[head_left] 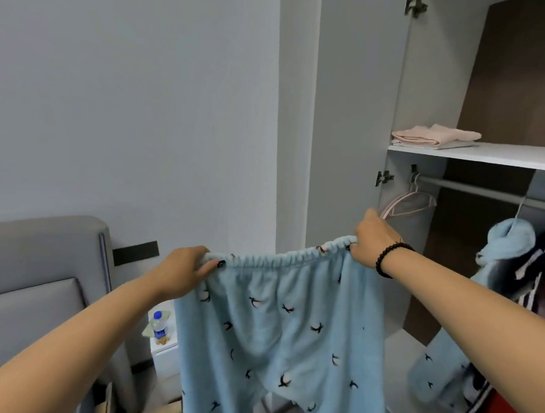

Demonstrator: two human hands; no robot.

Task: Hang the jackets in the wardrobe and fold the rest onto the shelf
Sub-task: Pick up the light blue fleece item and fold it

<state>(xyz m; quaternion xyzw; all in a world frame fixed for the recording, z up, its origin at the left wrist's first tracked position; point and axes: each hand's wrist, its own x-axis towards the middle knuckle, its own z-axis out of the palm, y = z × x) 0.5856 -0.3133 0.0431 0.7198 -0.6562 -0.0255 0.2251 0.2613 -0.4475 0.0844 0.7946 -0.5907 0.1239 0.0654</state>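
both hands, left hand (pixel 184 269) and right hand (pixel 373 240), grip the blue pajama pants (pixel 277 326) by the waistband, stretched between them.

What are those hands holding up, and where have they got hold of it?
Light blue pyjama trousers, held by the elastic waistband: the left hand grips its left end, the right hand its right end, stretching it between them.
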